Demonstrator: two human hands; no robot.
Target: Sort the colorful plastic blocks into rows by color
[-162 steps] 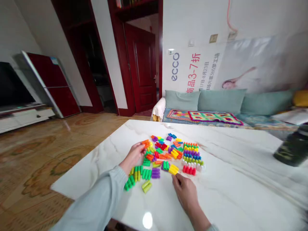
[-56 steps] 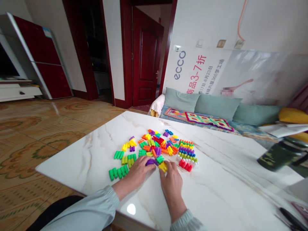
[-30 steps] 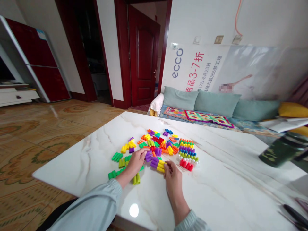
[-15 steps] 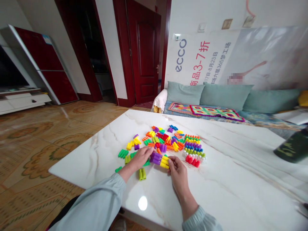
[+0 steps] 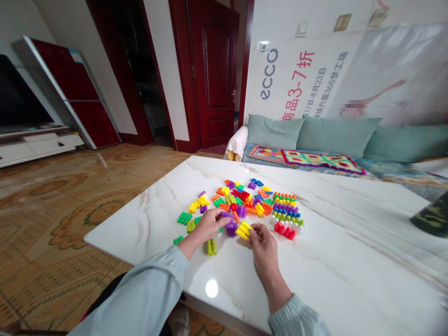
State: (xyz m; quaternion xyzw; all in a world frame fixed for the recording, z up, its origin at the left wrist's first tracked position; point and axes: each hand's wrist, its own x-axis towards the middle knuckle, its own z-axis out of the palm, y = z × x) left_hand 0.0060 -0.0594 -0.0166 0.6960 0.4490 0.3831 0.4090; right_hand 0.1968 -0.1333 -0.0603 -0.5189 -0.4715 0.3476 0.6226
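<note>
My left hand (image 5: pixel 211 225) pinches a purple toy block (image 5: pixel 231 227) made of joined tubes, low over the table. In my right hand (image 5: pixel 263 240) is a yellow toy block (image 5: pixel 244 230) of the same ribbed kind, held at its right end between thumb and fingers. A narrow gap separates the two blocks. Just beyond my hands lies a loose heap of coloured blocks (image 5: pixel 241 195), with a lime green block (image 5: pixel 212 247) below my left wrist. To the right, rows of blocks (image 5: pixel 286 214) sit lined up by colour, the red row (image 5: pixel 284 230) nearest me.
The white marbled table (image 5: pixel 336 261) has a camouflage-patterned object (image 5: pixel 432 215) at its right edge. Behind it stands a sofa with green cushions (image 5: pixel 338 135). A red door (image 5: pixel 219 74) and a red fridge (image 5: pixel 86 100) are farther back.
The purple and yellow blocks, end to end before, are now apart, one in each hand. The purple one has tilted. The whole view has shifted slightly.
</note>
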